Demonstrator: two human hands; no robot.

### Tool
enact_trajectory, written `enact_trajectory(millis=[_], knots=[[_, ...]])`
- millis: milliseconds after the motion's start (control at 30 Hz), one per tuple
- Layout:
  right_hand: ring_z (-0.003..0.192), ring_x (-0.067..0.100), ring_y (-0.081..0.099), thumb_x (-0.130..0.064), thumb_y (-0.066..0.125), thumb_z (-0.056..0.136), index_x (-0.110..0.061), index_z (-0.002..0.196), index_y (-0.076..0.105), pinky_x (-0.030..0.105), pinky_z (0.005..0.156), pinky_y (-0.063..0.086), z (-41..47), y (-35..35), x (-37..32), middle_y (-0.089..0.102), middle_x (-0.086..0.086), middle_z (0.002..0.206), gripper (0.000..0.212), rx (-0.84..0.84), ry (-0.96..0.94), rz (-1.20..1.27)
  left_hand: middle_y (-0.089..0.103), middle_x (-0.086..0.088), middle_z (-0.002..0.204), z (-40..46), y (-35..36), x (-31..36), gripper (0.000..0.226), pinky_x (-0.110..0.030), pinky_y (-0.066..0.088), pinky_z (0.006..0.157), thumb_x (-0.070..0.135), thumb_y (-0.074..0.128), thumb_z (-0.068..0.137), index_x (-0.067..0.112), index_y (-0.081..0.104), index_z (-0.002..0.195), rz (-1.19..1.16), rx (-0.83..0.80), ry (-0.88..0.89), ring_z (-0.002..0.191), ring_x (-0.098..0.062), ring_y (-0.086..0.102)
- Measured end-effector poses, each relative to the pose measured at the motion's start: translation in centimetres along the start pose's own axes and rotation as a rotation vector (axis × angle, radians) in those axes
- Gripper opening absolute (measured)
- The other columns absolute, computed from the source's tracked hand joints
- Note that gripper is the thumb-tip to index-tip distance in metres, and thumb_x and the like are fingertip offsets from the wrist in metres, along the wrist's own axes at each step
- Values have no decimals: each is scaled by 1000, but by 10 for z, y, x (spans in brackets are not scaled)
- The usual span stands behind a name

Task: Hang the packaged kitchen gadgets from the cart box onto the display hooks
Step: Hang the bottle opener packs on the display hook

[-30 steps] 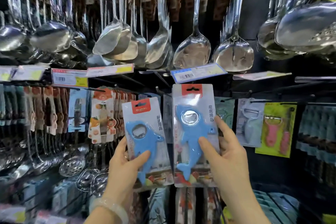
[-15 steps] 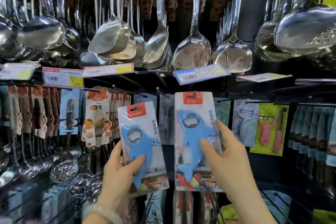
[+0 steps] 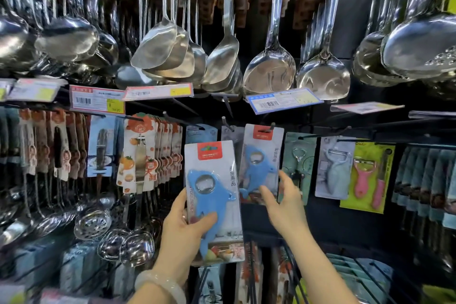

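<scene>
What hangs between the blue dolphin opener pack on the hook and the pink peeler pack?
In the head view, between the hooked dolphin pack and the pink peeler pack hang two packs: a teal opener pack and a white peeler pack.

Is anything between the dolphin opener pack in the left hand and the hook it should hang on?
Nothing visible blocks it. The left hand holds its dolphin opener pack below and left of the hook, where the hung pack sits at the right hand.

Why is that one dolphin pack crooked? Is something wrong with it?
Nothing looks broken. The hanging dolphin pack is on its hook but tilted, its bottom swung left, with the right hand at its lower edge. The other pack isn't hung yet; the left hand holds it.
</scene>
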State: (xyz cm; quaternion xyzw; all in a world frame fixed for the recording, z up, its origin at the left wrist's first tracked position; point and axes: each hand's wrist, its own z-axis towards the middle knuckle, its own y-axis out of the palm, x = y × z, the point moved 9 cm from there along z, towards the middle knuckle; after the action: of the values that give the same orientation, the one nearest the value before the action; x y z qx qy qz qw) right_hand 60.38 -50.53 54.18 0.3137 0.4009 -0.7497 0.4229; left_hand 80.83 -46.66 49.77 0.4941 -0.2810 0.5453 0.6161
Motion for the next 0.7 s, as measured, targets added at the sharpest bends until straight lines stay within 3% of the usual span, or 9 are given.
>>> enact_trajectory(millis=[100, 133, 233, 367, 467, 600, 633, 700], knots=[[96, -6, 54, -33, 55, 92, -36, 136, 32, 6, 74, 42, -29, 23, -14, 58, -9, 118, 50, -126, -44, 167, 74, 9, 96, -4, 14, -1, 54, -21, 57, 68, -11, 63, 81, 35, 55, 110, 40, -48, 51, 87, -10, 70], [100, -5, 57, -31, 57, 91, -40, 133, 32, 8, 78, 46, -39, 29, -17, 59, -12, 117, 50, -150, -67, 231, 73, 11, 97, -8, 21, 0, 55, -18, 56, 68, -11, 62, 82, 37, 55, 109, 56, -72, 69, 88, -8, 70], [119, 2, 53, -18, 60, 90, -51, 127, 33, 29, 97, 49, -55, 24, -21, 52, -16, 132, 57, -38, -157, 366, 71, 19, 103, -16, 42, 3, 59, -15, 53, 74, -12, 56, 86, 39, 50, 116, 65, -159, 112, 97, -3, 67], [122, 10, 54, -9, 57, 91, -62, 120, 33, 34, 96, 51, -62, -5, -33, 49, -6, 139, 64, 110, -226, 477, 69, 26, 101, -23, 71, 22, 62, -9, 50, 74, -19, 47, 87, 33, 45, 121, 54, -272, 189, 98, 5, 64], [113, 8, 56, -6, 56, 91, -55, 121, 37, 24, 92, 51, -57, -25, -47, 49, -11, 138, 60, 150, -281, 473, 69, 23, 106, -23, 87, 38, 63, -11, 50, 77, -17, 48, 88, 31, 45, 128, 77, -314, 233, 102, 3, 64], [112, 17, 57, -10, 58, 91, -50, 125, 40, 42, 97, 49, -43, -40, -54, 50, -12, 137, 56, 146, -279, 373, 69, 10, 113, -18, 97, 50, 61, -21, 54, 85, -12, 53, 88, 36, 49, 126, 100, -279, 234, 104, -7, 65], [110, 15, 59, -11, 58, 91, -46, 130, 40, 41, 96, 50, -41, -41, -56, 50, -13, 137, 55, 134, -273, 346, 69, 9, 113, -19, 99, 52, 61, -22, 54, 86, -11, 54, 87, 39, 50, 122, 108, -273, 232, 103, -7, 66], [87, 12, 63, -11, 57, 91, -37, 138, 38, 28, 85, 55, -40, -45, -58, 52, -20, 130, 57, 118, -254, 308, 70, 8, 112, -20, 101, 54, 61, -26, 54, 88, -10, 54, 87, 43, 51, 117, 113, -269, 220, 102, -8, 66]])
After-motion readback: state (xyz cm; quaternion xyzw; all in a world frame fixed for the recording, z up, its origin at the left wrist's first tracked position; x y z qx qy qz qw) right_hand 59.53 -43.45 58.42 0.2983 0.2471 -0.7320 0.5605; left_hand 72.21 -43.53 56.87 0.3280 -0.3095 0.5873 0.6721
